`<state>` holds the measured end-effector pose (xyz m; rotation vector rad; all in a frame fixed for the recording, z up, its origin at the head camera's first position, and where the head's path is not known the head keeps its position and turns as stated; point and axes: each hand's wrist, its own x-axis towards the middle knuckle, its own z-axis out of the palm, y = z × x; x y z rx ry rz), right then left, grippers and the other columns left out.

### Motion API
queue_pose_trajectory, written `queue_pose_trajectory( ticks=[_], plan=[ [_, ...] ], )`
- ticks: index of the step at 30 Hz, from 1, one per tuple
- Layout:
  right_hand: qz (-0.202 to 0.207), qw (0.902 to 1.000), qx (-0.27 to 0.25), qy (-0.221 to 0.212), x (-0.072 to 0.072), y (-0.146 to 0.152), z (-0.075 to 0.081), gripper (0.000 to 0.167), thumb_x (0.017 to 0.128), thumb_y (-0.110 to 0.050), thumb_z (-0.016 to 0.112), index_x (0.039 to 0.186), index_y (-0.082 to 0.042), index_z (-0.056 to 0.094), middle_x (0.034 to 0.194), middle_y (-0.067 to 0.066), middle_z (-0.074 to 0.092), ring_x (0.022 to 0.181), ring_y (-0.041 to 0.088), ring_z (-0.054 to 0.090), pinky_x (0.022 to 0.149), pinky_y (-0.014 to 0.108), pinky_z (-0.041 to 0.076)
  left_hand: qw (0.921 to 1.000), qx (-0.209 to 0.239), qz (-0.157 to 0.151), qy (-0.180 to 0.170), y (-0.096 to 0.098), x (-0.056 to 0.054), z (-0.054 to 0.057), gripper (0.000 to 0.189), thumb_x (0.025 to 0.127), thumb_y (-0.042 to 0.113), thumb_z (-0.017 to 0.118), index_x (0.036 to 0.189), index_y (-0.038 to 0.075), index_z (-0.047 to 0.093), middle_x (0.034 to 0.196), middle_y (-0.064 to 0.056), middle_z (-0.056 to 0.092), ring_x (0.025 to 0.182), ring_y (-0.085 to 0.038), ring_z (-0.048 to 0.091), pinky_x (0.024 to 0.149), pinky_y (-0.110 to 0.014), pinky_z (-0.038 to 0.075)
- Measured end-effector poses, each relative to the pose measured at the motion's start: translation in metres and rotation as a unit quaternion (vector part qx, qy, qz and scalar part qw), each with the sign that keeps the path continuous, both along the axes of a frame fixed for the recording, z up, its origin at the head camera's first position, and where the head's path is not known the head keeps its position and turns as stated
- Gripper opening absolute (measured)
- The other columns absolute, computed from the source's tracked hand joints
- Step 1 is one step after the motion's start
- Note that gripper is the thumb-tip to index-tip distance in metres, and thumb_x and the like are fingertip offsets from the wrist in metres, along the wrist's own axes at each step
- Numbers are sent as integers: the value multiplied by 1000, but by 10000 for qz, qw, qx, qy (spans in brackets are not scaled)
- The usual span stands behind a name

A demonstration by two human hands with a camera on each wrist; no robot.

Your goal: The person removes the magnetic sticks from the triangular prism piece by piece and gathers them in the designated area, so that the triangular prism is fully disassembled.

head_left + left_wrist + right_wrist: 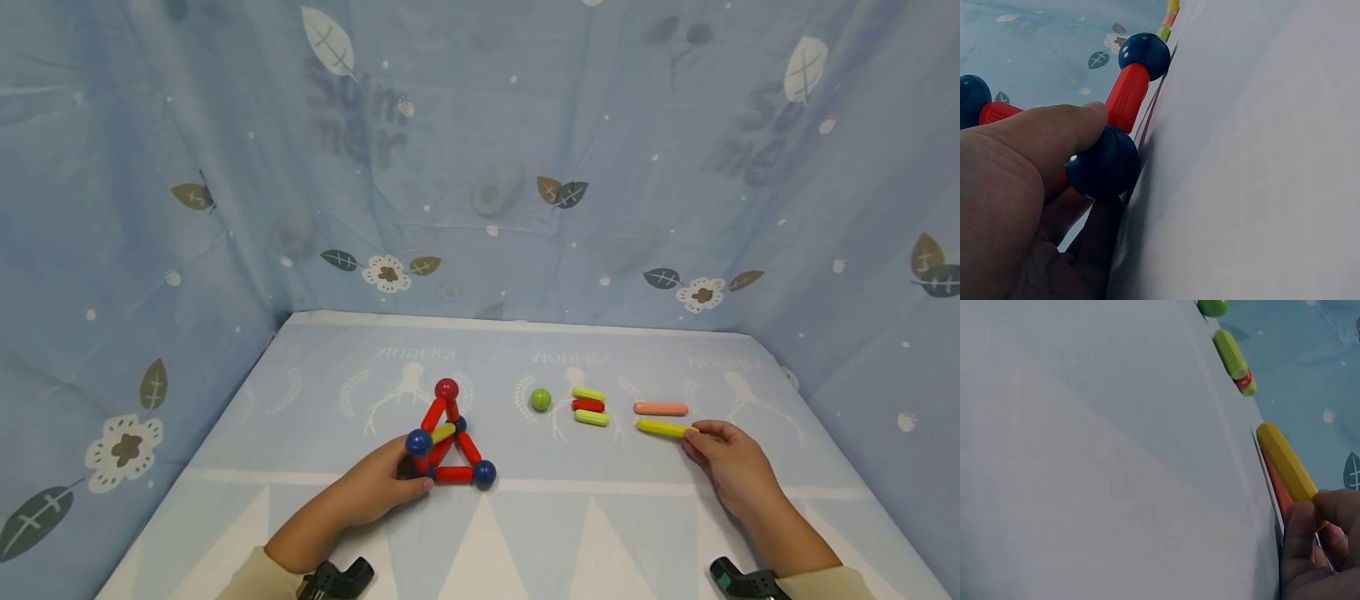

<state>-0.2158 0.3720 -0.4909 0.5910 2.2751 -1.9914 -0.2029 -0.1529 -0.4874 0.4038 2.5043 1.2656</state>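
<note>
On the table at left of centre stands a ball-and-rod building frame [454, 475] of red rods and blue balls, topped by a red ball [446, 389]. One yellow-green rod [443, 432] runs across its upper part. My left hand [378, 483] grips the frame's near left corner, thumb and fingers about a blue ball [1107, 164]; the fingers are partly hidden. Over on the right, my right hand [733, 467] pinches the right end of a long yellow rod [660, 428] between thumb and fingers. Just behind that rod lies an orange rod [661, 408].
Between the frame and the yellow rod lie a green ball [541, 399], two yellow-green rods [592, 418] and a short red rod [588, 406] between them. A patterned blue cloth [495, 167] hangs behind and at both sides of the table [540, 533].
</note>
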Motion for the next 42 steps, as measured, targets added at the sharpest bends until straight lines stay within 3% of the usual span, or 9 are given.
queue_pose_trajectory(
  ticks=[7,17,25,27,33,42],
  plan=[
    [-263,9995,-112,-146,-7,5,0,47,106,-16,62,146,1,44,113,2,60,93,-2,69,88,21,59,10000,33,6,10,0,0,-1,53,89,28,85,136,20,61,140,-6,63,132,-29,57,115,-64,42],
    [-597,9977,-71,-325,-13,2,-4,52,106,-14,62,153,-2,43,145,14,46,91,-4,68,87,21,59,10000,-20,-76,43,-1,-5,0,51,90,30,84,135,21,61,135,-3,64,126,-26,60,113,-63,44],
    [-593,9968,139,-523,-13,2,-2,57,107,-20,61,160,-9,42,119,-2,62,91,-1,70,83,20,60,10000,-25,-4,24,-1,-3,-2,49,89,30,85,131,22,62,136,-4,64,128,-27,59,114,-64,42],
    [-579,9968,141,-534,-12,1,-3,58,108,-21,61,161,-10,41,122,-1,62,91,-1,69,83,19,60,10000,-36,-21,40,-1,-3,-2,47,89,30,85,129,22,63,134,-3,65,126,-26,60,113,-64,43],
    [-504,9980,158,-333,-8,0,-7,60,108,-20,59,163,-9,37,153,12,45,96,-6,66,87,17,58,10000,-44,-21,30,-1,-3,0,50,89,30,85,132,23,62,133,-2,65,125,-26,60,113,-64,43],
    [-669,9976,21,-150,-3,-3,-6,62,108,-22,60,163,-8,36,135,4,54,96,-4,67,86,16,58,9999,-11,-77,75,-1,-2,0,50,90,29,84,134,22,62,133,-3,65,125,-26,60,113,-63,43]
  ],
)
